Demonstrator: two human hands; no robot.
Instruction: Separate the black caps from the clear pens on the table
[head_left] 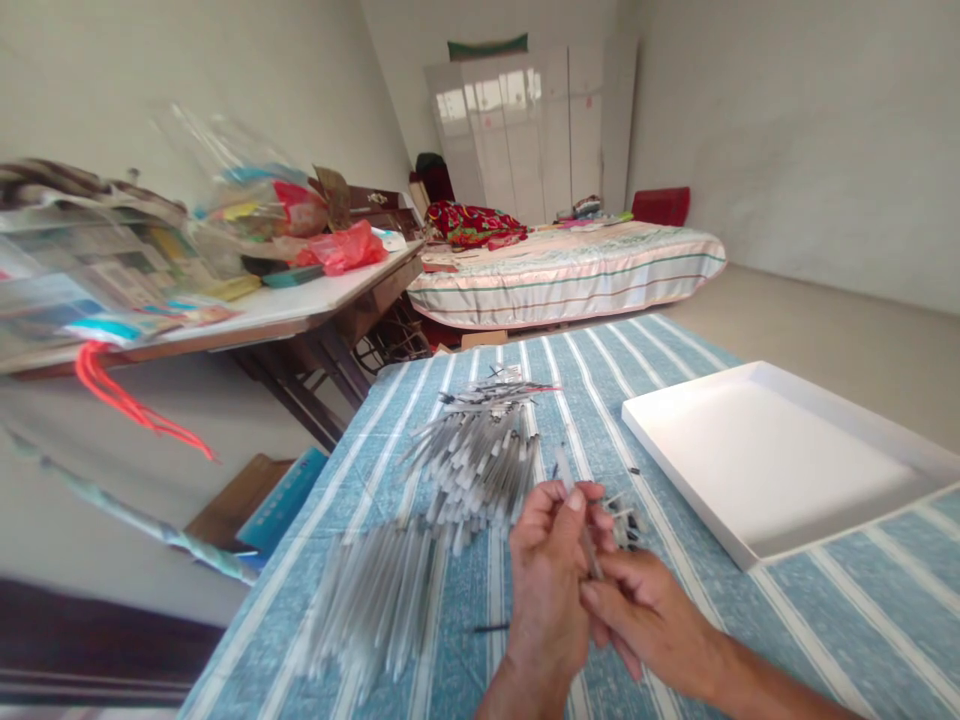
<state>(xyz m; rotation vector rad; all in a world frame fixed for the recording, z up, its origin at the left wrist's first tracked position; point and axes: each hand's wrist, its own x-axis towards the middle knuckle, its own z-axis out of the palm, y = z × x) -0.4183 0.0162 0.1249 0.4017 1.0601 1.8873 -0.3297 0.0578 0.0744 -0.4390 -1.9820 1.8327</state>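
Note:
Both my hands meet over a table with a blue striped cloth (825,620). My left hand (547,590) is closed around a thin grey pen barrel (564,466) that sticks up past its fingers. My right hand (645,615) pinches the lower end of the same barrel from the right. A heap of grey pen barrels (480,455) lies just beyond my hands. A second, blurred pile of barrels (382,600) lies to the left. Small dark pen parts (626,520) sit beside my fingers.
A shallow white tray (780,465) lies on the cloth at the right. A cluttered desk (225,310) with bags and papers stands at the left. Beyond are a bed (570,270) and a white wardrobe (525,130). A single dark refill (491,628) lies near my left wrist.

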